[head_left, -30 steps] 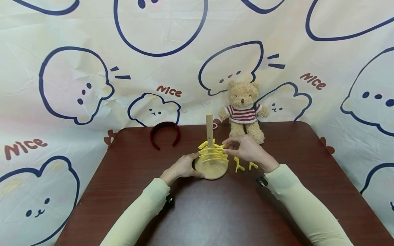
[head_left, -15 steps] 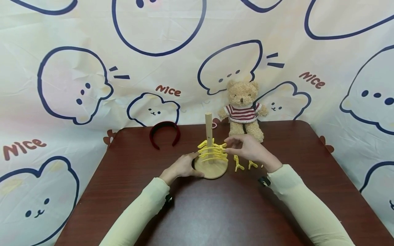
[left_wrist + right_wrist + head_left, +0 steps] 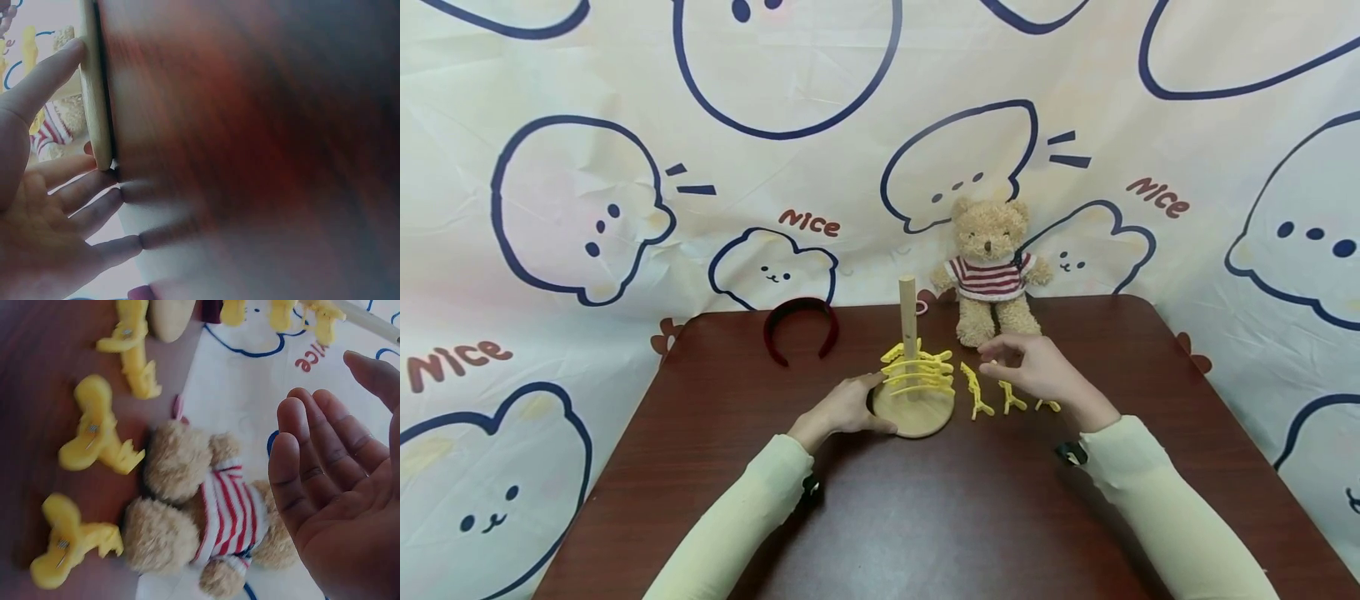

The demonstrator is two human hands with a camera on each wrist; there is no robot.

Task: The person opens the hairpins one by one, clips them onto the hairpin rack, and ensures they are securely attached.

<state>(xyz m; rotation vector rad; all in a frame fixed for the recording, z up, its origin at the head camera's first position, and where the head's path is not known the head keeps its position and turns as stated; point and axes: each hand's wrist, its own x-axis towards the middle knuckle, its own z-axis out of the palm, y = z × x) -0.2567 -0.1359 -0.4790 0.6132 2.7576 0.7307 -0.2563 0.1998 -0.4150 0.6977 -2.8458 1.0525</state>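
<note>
A wooden stand (image 3: 917, 421), a round base with an upright post, stands mid-table. My left hand (image 3: 842, 406) holds its base at the left edge; in the left wrist view the thumb and fingertips touch the rim. Several yellow spring clips (image 3: 919, 388) sit in layers around the lower post. To the stand's right, loose yellow clips (image 3: 973, 393) lie in a row. Above this row, just right of the stand, my right hand (image 3: 1037, 371) has nothing in it. In the right wrist view its fingers are relaxed and apart from the nearest clip (image 3: 90, 431).
Behind the right hand a teddy bear (image 3: 992, 271) in a striped shirt sits at the table's back edge. A dark red headband (image 3: 801, 308) lies back left. A small pink ring (image 3: 922, 307) is behind the post. A printed cloth (image 3: 865, 183) hangs behind.
My right hand has let go of the clips on the stand and moved right, over the loose clips. The left hand stays at the base.
</note>
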